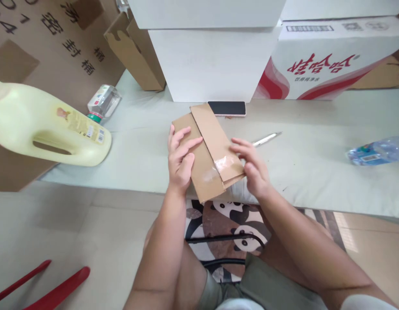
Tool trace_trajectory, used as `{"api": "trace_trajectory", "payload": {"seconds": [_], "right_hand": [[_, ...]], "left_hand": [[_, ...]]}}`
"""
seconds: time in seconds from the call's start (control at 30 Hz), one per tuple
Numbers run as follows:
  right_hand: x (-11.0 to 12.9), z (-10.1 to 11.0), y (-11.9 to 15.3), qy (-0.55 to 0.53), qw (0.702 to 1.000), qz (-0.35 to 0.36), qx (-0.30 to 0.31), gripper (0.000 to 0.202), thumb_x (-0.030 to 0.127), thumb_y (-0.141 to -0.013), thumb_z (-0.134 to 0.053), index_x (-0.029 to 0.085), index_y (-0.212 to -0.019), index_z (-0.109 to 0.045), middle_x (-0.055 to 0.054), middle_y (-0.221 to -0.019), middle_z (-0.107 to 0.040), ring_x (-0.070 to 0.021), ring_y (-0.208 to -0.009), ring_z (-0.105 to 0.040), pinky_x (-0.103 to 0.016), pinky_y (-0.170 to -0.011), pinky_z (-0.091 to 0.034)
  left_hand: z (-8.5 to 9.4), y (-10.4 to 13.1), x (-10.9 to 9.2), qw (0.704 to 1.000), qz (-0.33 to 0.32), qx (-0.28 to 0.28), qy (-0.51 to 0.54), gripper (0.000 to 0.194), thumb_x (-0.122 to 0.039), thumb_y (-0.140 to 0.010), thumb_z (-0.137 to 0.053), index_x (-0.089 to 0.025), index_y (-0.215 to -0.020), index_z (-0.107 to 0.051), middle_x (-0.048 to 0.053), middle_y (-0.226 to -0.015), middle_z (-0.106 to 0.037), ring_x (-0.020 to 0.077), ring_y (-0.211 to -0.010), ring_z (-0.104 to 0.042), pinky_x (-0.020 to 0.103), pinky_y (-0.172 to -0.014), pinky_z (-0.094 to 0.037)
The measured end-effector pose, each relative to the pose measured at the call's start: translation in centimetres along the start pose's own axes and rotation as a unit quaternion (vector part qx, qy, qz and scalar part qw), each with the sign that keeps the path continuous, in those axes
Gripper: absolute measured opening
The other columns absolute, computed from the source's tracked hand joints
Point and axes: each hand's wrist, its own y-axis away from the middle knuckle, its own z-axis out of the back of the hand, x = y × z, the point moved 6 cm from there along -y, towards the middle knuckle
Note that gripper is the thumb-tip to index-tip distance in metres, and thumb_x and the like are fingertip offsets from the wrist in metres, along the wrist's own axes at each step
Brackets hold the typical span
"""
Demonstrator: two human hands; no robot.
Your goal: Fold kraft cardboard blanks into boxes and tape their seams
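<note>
A flat folded brown cardboard piece (208, 142) lies on the pale cloth-covered surface (309, 159) in front of me, with clear tape near its near end. My left hand (180, 157) presses flat on its left part, fingers spread. My right hand (251, 165) rests on its right edge by the taped corner, fingers on the cardboard. A silver pen (266, 138) lies just right of the cardboard, and a black phone (226, 108) lies behind it.
A large pale yellow jug (41, 127) lies at left beside a small clear bottle (102, 103). White boxes (212, 60) and a red-printed carton (331, 60) stand behind. A plastic bottle (377, 150) lies at right. Brown cartons (57, 47) fill the left.
</note>
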Motion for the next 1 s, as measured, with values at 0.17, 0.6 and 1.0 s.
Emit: {"api": "trace_trajectory", "payload": {"seconds": [0.17,0.6,1.0], "right_hand": [[-6.3,4.4,-0.6,0.308,0.917,-0.252,-0.022,0.056,0.047,-0.087,-0.058,0.024,-0.137,-0.062,-0.005,-0.079,-0.066,-0.0256,-0.072,-0.061,-0.044,-0.074,-0.051],[-3.4,6.2,-0.7,0.047,0.964,-0.228,-0.129,0.015,0.033,-0.082,-0.059,0.025,-0.095,-0.055,0.005,-0.066,-0.048,-0.0129,-0.055,-0.044,-0.03,-0.055,-0.038],[3.7,6.6,3.3,-0.082,0.986,0.034,-0.142,0.004,0.028,-0.092,-0.067,0.024,-0.091,-0.069,0.004,-0.062,-0.055,-0.0093,-0.045,-0.045,-0.027,-0.041,-0.038]], "left_hand": [[0.2,0.1,0.6,1.0,0.023,-0.013,-0.005,0.039,-0.043,-0.098,-0.041,-0.031,-0.112,-0.076,0.002,-0.137,-0.061,0.0264,-0.146,-0.043,0.051,-0.133,-0.013],[-0.6,0.2,-0.6,0.998,0.008,-0.046,-0.041,0.038,-0.038,-0.099,-0.041,-0.029,-0.111,-0.076,0.004,-0.132,-0.063,0.026,-0.139,-0.049,0.051,-0.132,-0.015],[-2.9,0.6,-2.2,0.983,0.03,-0.084,-0.16,0.049,-0.034,-0.099,-0.032,-0.022,-0.122,-0.073,0.009,-0.139,-0.061,0.0267,-0.14,-0.048,0.049,-0.132,-0.012]]}}
